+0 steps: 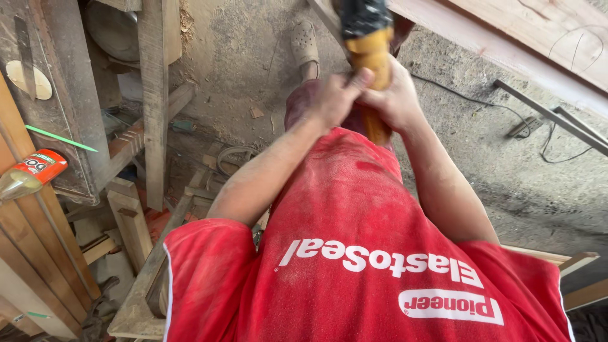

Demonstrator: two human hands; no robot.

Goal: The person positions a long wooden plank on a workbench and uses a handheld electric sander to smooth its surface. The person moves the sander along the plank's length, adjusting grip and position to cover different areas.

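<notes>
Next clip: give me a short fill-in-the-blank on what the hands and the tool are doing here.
1. Both hands, the left hand and the right hand, grip a power tool whose body is black and ____.
2. The person's shirt is ____ with white lettering.
3. A black cable lies on the dusty ____.
4. At the left edge, a bottle with an orange label rests on ____ boards.

Missing words: yellow; red; floor; wooden

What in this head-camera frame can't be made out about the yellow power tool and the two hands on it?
- Power tool, head view: its working end is cut off by the top edge.
- Left hand and right hand: both wrap the yellow handle; palms and the exact grip are hidden by the backs of the hands.
- Lower body: covered by the red shirt; only one shoe shows.
</notes>
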